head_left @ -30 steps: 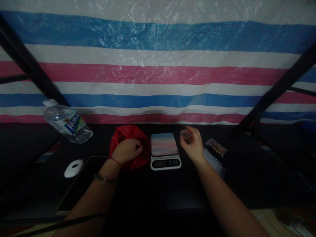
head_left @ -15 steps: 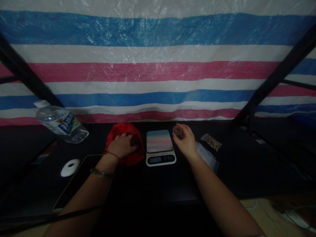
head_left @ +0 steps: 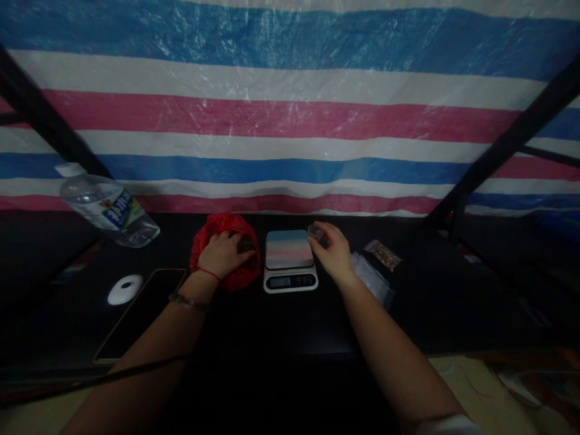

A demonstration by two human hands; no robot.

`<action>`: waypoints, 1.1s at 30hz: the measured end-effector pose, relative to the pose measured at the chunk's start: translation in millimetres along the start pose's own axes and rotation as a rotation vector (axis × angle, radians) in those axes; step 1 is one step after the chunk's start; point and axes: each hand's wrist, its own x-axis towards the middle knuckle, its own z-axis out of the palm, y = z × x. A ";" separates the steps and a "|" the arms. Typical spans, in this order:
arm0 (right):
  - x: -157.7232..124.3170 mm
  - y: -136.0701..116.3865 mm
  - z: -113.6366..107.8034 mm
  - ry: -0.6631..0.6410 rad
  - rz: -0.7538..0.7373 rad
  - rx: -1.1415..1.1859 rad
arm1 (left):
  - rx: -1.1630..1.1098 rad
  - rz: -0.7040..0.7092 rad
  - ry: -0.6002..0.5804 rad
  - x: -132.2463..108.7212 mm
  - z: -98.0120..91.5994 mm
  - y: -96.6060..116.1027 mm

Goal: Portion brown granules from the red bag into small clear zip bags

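Reaching with left hand (head_left: 222, 254) into red bag (head_left: 226, 241) near table's back edge, fingers curled on dark contents; right hand (head_left: 333, 251) pinching small clear cup (head_left: 315, 232) above scale (head_left: 289, 260). Likely weighing; next needs cup set squarely on platform.

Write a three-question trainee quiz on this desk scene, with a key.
1. True or false: the left hand rests on the red bag.
2. What does the right hand hold? A) a spoon B) a small clear cup C) a phone
3. Fill in: the kitchen scale stands between the red bag and the ____ hand.

Key:
1. True; the hand lies on the bag's open top.
2. B; the small clear cup is pinched in the fingertips at the scale's far right corner.
3. Right.
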 end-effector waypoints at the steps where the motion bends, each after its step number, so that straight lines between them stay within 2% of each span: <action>1: -0.4 1.2 1.4 0.001 0.002 0.009 | 0.006 -0.031 0.006 -1.9 0.3 0.1; 6: -5.7 4.8 10.0 -0.063 0.029 0.072 | 0.020 -0.102 -0.023 -4.4 4.3 -0.5; 12: -10.6 5.8 16.3 -0.180 0.053 0.034 | 0.000 -0.035 0.049 -1.9 10.0 -3.1; 21: -10.7 6.6 18.5 -0.204 -0.008 -0.078 | -0.118 0.088 0.164 4.0 12.4 -13.0; 29: -14.1 14.8 31.2 -0.317 0.002 -0.125 | -0.184 0.126 0.210 4.4 9.9 -16.1; 33: -10.0 7.0 21.5 -0.221 -0.044 -0.123 | -0.173 0.107 0.219 4.3 9.4 -16.4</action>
